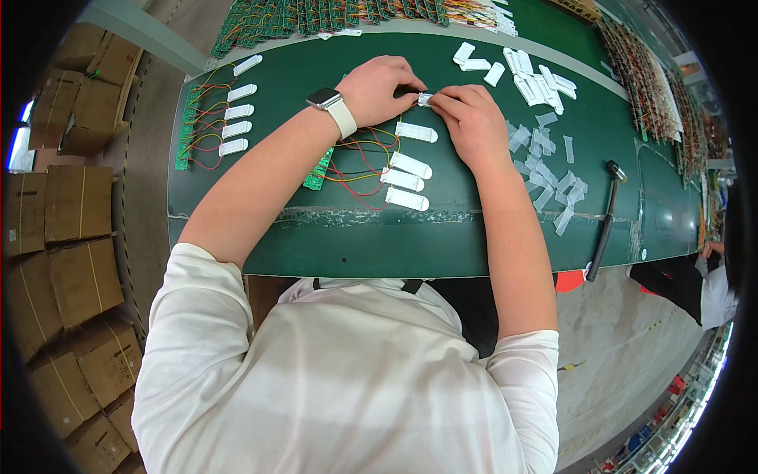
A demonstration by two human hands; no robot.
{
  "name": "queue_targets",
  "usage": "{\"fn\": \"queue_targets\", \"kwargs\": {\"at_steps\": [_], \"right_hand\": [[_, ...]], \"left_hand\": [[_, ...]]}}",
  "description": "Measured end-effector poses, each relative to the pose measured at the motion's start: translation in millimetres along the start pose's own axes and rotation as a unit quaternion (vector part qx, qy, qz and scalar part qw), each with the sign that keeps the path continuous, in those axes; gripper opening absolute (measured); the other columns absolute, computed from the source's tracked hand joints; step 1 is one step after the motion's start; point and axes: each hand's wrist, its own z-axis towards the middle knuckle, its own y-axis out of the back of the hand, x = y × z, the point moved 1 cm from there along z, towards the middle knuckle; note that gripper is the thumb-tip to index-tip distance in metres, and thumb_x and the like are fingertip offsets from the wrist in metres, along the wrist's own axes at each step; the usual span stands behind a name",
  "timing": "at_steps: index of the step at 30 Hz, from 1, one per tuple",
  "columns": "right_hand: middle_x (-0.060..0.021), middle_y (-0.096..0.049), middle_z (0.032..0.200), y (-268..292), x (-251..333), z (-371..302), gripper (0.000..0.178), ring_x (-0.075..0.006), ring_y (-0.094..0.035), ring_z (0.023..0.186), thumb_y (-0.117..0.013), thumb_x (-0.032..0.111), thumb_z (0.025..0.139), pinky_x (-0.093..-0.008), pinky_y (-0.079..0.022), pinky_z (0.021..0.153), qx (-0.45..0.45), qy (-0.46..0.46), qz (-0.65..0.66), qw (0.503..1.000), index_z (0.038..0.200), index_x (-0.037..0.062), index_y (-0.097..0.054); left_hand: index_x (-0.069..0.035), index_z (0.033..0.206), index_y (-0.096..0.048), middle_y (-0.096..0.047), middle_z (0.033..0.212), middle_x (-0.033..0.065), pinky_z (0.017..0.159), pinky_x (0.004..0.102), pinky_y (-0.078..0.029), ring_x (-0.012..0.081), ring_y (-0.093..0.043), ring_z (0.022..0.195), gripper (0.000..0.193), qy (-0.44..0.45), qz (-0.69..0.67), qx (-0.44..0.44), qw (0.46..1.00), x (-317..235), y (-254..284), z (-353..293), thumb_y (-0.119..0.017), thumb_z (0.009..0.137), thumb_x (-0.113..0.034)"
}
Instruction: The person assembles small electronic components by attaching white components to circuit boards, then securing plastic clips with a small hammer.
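My left hand [377, 93], with a watch on its wrist, and my right hand [477, 126] meet above the green worktable. Both are closed in a pinch on a small white piece [424, 99]; fingertips cover much of it. Below them lies a green circuit board strip [317, 171], partly under my left forearm. Red, yellow and black wires [360, 175] run from it to several white plastic tabs [410, 165] lying between my forearms. On the left, a second green board strip [186, 130] is wired to its own row of white tabs [237, 110].
Loose white tabs [530, 85] lie at the far right, with clear film pieces [545, 162] nearer me. A black-handled tool [606, 221] rests at the right edge. Piled circuit boards [292, 24] line the far side. Cardboard boxes [83, 201] stand at left; a person [711, 288] is at right.
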Motion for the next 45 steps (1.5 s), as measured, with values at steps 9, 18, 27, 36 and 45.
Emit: {"fn": "queue_targets", "kwargs": {"at_steps": [9, 18, 27, 36, 45], "right_hand": [[0.001, -0.074, 0.1, -1.9, -2.4, -0.9, 0.01, -0.0231, -0.067, 0.097, -0.078, 0.017, 0.085, -0.0382, -0.057, 0.083, -0.002, -0.001, 0.0, 1.0, 0.094, 0.0136, -0.079], [0.0017, -0.073, 0.099, -3.3, -1.1, -2.2, 0.011, -0.0227, -0.067, 0.096, -0.079, 0.016, 0.084, -0.0381, -0.058, 0.082, -0.006, -0.005, -0.001, 1.0, 0.094, 0.0146, -0.079], [0.0005, -0.073, 0.102, -3.1, -3.4, -3.2, 0.013, -0.0239, -0.066, 0.098, -0.078, 0.016, 0.085, -0.0383, -0.056, 0.086, 0.013, -0.038, 0.02, 0.999, 0.098, 0.014, -0.08], [-0.0003, -0.074, 0.104, -3.9, -2.5, -2.9, 0.013, -0.0247, -0.065, 0.099, -0.078, 0.016, 0.085, -0.0383, -0.056, 0.088, 0.017, -0.05, 0.036, 0.998, 0.098, 0.013, -0.08], [0.0022, -0.074, 0.104, -2.2, 0.4, -2.2, 0.012, -0.0233, -0.065, 0.099, -0.078, 0.019, 0.085, -0.0387, -0.055, 0.086, 0.022, -0.048, 0.0, 0.999, 0.097, 0.0147, -0.08]], "left_hand": [[-0.018, 0.117, -0.08, -0.066, 0.112, 0.0012, 0.096, 0.0356, -0.052, 0.0226, -0.06, 0.11, 0.028, 0.036, 0.007, 0.028, 0.999, -5.9, 2.4, -11.8, -0.078, 0.09, -0.025], [-0.018, 0.117, -0.08, -0.067, 0.113, 0.001, 0.099, 0.0365, -0.051, 0.023, -0.06, 0.11, 0.032, 0.044, 0.04, 0.025, 0.998, -12.3, 0.8, -12.2, -0.081, 0.087, -0.03], [-0.021, 0.119, -0.08, -0.067, 0.114, 0.0004, 0.101, 0.0374, -0.05, 0.023, -0.059, 0.113, 0.037, 0.086, 0.057, 0.027, 0.994, -16.0, 1.0, -9.8, -0.083, 0.085, -0.035], [-0.038, 0.122, -0.079, -0.064, 0.132, 0.0012, 0.112, 0.0479, -0.04, 0.0264, -0.051, 0.13, 0.039, 0.087, 0.17, -0.017, 0.981, -20.1, 3.0, -19.1, -0.081, 0.084, -0.048], [-0.049, 0.13, -0.071, -0.049, 0.16, 0.0042, 0.125, 0.0606, -0.022, 0.0346, -0.033, 0.153, 0.051, 0.16, 0.182, 0.069, 0.968, -22.0, 7.0, -12.4, -0.074, 0.082, -0.067]]}}
